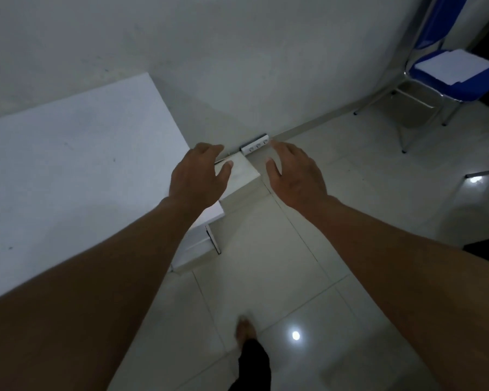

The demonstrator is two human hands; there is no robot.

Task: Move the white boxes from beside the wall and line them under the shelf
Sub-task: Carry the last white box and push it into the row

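A white box (244, 176) stands on the tiled floor against the wall, beside the white shelf top (74, 170). Both my arms reach down toward it. My left hand (199, 176) hovers over the box's left side with fingers spread, partly covering it. My right hand (294, 173) is spread just right of the box, apart from it. Neither hand holds anything. Another white box (195, 249) sits lower down under the shelf's edge, partly hidden by my left forearm.
A white power strip (254, 144) lies along the wall base just behind the box. A blue folding chair (458, 80) with white paper on its seat stands at the right. My foot (244, 331) is on the glossy tiles below.
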